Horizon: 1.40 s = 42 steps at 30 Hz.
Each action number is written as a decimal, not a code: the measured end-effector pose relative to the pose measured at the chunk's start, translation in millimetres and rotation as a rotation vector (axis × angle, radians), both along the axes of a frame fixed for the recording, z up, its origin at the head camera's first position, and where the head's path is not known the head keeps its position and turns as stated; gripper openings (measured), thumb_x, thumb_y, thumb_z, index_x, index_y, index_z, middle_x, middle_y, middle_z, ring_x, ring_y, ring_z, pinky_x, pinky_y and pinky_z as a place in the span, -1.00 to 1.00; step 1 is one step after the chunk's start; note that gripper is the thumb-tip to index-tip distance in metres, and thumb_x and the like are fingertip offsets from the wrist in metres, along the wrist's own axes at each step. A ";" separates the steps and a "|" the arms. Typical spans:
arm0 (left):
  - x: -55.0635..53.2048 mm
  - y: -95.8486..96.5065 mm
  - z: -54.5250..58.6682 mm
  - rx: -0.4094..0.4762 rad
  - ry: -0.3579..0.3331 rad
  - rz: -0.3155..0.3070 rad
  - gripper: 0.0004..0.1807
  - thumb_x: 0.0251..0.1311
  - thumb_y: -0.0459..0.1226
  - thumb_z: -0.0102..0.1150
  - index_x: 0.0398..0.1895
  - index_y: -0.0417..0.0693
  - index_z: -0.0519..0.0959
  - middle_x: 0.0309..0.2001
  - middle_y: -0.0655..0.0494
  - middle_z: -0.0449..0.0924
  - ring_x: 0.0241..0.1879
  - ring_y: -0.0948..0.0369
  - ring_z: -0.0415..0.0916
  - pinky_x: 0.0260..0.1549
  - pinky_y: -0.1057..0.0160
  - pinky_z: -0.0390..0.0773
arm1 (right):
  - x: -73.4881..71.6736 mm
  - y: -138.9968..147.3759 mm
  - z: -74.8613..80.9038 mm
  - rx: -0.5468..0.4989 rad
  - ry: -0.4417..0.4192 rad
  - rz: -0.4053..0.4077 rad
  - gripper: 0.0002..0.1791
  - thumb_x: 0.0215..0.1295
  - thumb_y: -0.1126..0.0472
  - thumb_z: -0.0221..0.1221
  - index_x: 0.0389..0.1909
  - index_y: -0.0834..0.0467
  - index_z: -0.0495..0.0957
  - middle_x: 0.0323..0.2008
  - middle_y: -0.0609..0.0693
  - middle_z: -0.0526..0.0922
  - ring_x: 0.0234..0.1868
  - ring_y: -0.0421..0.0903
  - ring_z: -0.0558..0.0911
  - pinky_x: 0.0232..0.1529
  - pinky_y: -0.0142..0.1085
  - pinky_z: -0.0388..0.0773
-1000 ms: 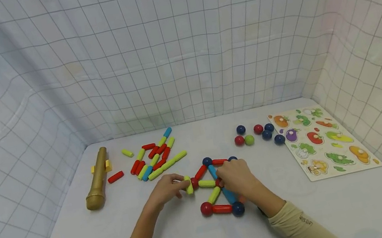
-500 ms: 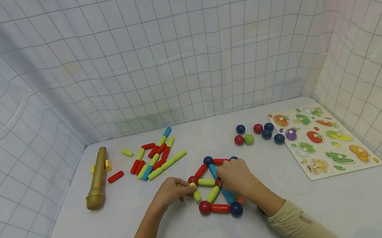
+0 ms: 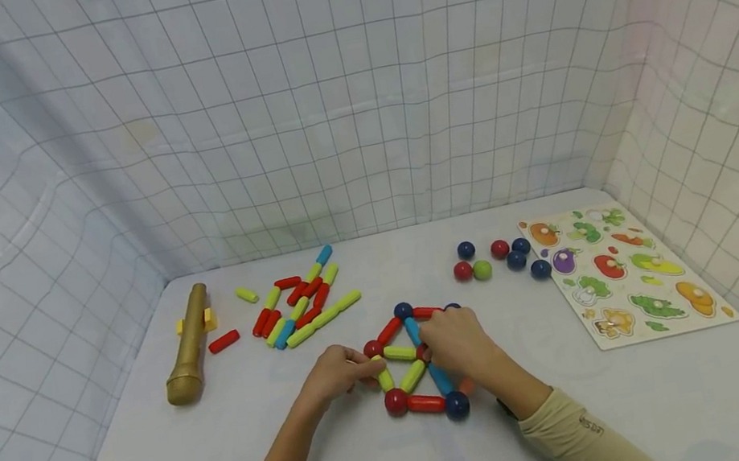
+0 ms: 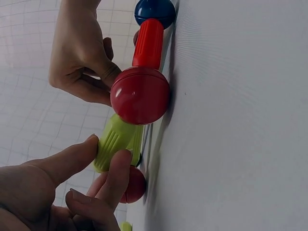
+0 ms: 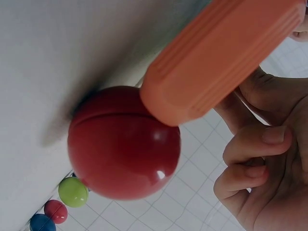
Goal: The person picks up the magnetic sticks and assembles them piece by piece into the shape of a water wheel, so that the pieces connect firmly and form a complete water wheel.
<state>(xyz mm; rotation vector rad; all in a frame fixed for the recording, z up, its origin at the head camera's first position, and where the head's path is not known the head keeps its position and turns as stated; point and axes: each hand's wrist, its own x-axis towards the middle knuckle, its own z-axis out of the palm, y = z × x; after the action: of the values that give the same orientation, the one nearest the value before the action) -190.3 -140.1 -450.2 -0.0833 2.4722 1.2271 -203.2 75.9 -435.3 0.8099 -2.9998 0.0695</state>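
Note:
In the head view my left hand [image 3: 338,374] pinches a yellow-green magnetic rod [image 3: 384,376] between thumb and finger. The rod spans from a left red ball [image 3: 373,349] to a near red ball [image 3: 396,401]; the left wrist view shows the same rod [image 4: 114,144] right at the larger red ball [image 4: 140,95]. My right hand [image 3: 459,339] grips around the central red ball [image 3: 423,353], its fingertips mostly hidden. Red, blue and yellow-green rods and balls form a joined frame on the table. An orange rod [image 5: 216,62] meets another red ball [image 5: 122,144] beside the right hand.
Loose rods [image 3: 309,306] lie behind on the left, near a gold microphone-shaped toy [image 3: 190,350]. Several loose balls [image 3: 516,260] sit at the back right beside a vegetable puzzle board [image 3: 641,275]. A grid-patterned curtain [image 3: 348,103] encloses the table.
My left hand has swung the yellow-green rod inward and down, so its lower end now meets the near red ball. The right hand stays in place; the frame shifted slightly.

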 end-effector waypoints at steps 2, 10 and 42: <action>0.3 0.8 -1.0 -0.004 0.003 -0.006 -0.70 0.14 -0.04 0.33 -0.46 -0.10 0.72 -0.59 0.10 0.66 -0.53 0.23 0.30 -0.54 0.33 0.23 | 0.2 0.1 -0.4 -0.004 -0.002 -0.002 -0.87 0.17 0.09 0.35 -0.48 0.04 0.68 -0.68 -0.16 0.49 -0.64 -0.16 0.34 -0.60 -0.42 0.29; 1.6 0.8 -4.9 -0.037 -0.019 -0.042 -0.61 0.19 0.03 0.25 -0.53 -0.10 0.72 -0.61 0.13 0.66 -0.48 0.24 0.35 -0.49 0.34 0.26 | 0.8 0.5 -1.8 -0.005 0.001 0.000 -0.86 0.17 0.07 0.35 -0.46 0.04 0.69 -0.68 -0.15 0.49 -0.64 -0.16 0.33 -0.62 -0.42 0.26; -12.6 -4.9 -16.8 0.087 -0.078 0.046 -0.21 0.19 -0.05 0.29 0.43 0.01 0.17 -0.53 0.06 0.56 -0.58 0.18 0.49 -0.34 0.31 0.47 | -1.6 0.4 -0.4 -0.036 -0.030 0.046 -0.88 0.20 0.06 0.32 -0.35 0.00 0.75 -0.63 -0.16 0.57 -0.63 -0.19 0.35 -0.60 -0.44 0.24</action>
<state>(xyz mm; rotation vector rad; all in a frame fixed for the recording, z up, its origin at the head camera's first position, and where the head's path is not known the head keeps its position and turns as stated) -202.8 -145.0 -467.0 -0.1623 2.3592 1.3236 -204.8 76.3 -435.7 0.8817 -2.9990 0.1375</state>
